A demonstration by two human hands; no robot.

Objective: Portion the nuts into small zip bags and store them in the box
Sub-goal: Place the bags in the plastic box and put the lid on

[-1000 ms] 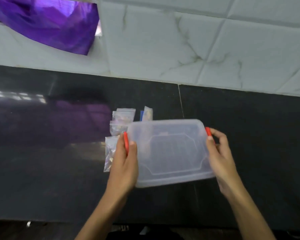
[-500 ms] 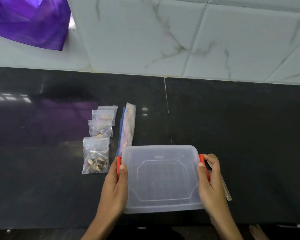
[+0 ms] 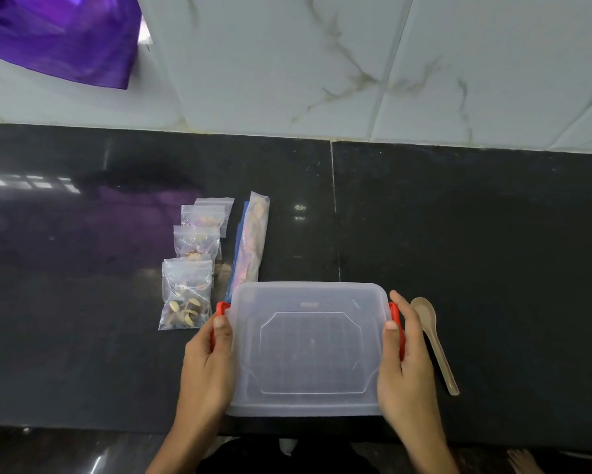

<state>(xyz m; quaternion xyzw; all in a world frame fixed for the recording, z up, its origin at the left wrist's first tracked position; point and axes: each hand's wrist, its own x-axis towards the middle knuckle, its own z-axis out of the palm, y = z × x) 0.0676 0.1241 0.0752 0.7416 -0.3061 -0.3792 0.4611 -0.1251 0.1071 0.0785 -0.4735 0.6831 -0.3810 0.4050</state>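
- My left hand [image 3: 207, 362] and right hand [image 3: 405, 366] grip the red side clips of the lidded plastic box [image 3: 308, 350] on the black counter [image 3: 476, 251].
- Filled zip bags [image 3: 187, 294] lie just left; a spoon [image 3: 433, 340] lies right.

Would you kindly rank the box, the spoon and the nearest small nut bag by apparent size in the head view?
1. box
2. nearest nut bag
3. spoon, longer than the bag but far slimmer
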